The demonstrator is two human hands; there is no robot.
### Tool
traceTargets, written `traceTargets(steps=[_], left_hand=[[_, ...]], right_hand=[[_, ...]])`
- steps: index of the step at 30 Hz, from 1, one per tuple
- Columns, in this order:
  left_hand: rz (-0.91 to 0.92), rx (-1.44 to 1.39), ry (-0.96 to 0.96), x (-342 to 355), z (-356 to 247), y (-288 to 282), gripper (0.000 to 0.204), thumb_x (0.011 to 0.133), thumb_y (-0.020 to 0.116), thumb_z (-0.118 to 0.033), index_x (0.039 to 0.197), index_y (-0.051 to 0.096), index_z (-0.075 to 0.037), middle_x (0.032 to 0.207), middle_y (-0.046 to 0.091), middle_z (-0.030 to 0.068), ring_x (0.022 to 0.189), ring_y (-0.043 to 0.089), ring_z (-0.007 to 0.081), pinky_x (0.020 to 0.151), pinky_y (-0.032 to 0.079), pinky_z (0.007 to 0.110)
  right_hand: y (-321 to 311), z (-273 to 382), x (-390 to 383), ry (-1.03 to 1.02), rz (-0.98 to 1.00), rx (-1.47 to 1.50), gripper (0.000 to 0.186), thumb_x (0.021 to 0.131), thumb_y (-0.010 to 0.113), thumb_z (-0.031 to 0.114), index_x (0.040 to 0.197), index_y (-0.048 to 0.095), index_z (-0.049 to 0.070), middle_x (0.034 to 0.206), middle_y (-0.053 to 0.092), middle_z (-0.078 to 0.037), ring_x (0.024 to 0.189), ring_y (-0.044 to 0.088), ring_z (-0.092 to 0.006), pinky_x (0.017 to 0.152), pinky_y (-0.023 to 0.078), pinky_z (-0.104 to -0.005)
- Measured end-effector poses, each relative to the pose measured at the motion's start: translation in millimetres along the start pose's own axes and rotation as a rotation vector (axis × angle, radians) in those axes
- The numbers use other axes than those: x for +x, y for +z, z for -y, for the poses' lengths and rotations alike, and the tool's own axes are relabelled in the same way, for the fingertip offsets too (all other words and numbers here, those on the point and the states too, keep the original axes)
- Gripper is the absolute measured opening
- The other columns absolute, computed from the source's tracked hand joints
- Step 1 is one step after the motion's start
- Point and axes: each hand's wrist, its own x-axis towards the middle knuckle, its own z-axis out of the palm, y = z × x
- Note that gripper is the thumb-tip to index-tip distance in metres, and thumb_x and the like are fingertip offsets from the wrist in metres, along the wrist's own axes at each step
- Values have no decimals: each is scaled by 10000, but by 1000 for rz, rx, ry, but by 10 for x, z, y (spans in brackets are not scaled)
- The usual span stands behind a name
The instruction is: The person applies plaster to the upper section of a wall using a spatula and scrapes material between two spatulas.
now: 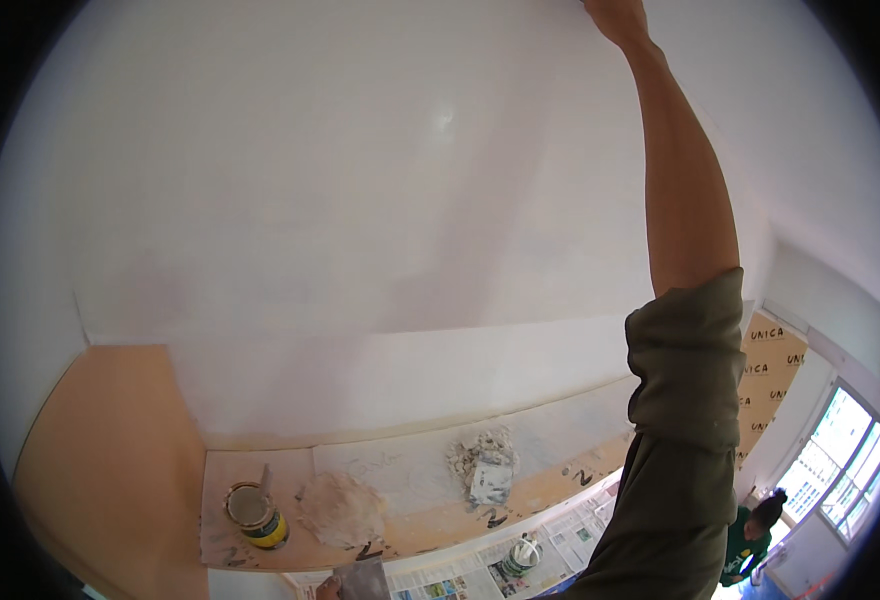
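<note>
My right arm reaches high along the white wall [340, 180]. My right hand [618, 16] is at the top edge of the view, near the wall; its fingers are cut off, so what it holds does not show. Low at the bottom edge a small part of my left hand [329, 588] appears, closed at the side of a flat grey scraper [365, 580]. Beyond it, on a paper-covered ledge [410, 470], stands an open paint can [257, 518] with a stick or tool handle rising from it. A crumpled beige cloth or sheet [342, 510] lies beside the can.
Farther right on the ledge sits a rubble-like whitish heap with a pale packet [490, 482]. Newspapers [570, 540] lie below, with a green-and-white tub [522, 556] on them. A brown panel [110, 460] stands left. At lower right a person in green [748, 545] is near a window [845, 460].
</note>
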Motion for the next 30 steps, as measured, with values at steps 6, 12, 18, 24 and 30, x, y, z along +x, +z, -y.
traceTargets(steps=[6,12,18,24,30], left_hand=[[-25,8,-11,-26,1,-34,316,986,428,-228,1155,576,-6,979,635,70,884,613,199,786,512,349],[13,12,-3,113,61,-47,326,988,423,-231,1154,582,0,948,635,68,849,612,198,763,511,340],[-37,8,11,91,104,-158,337,989,417,-234,1153,588,6,918,636,66,814,611,197,739,511,330],[-57,-8,14,60,181,-269,348,991,412,-237,1152,594,11,887,637,64,779,609,196,715,510,321],[24,-17,5,235,357,-338,359,992,407,-240,1151,599,17,857,638,62,744,608,195,691,509,312]], right_hand=[[-1,-29,18,-9,58,-5,219,810,560,70,967,679,-25,920,676,-225,844,637,-378,770,495,-424],[-423,-32,99,50,252,12,221,826,589,121,926,658,-63,844,680,-226,736,630,-315,668,479,-399],[-232,-162,-70,164,87,78,252,818,618,169,937,666,-48,866,683,-233,794,662,-327,674,491,-413],[-169,-110,1,153,41,99,250,810,642,182,950,673,-23,862,677,-235,782,670,-329,666,501,-408],[-1052,384,-181,269,64,236,270,847,632,178,1023,659,-25,896,695,-143,783,648,-253,694,499,-362]])
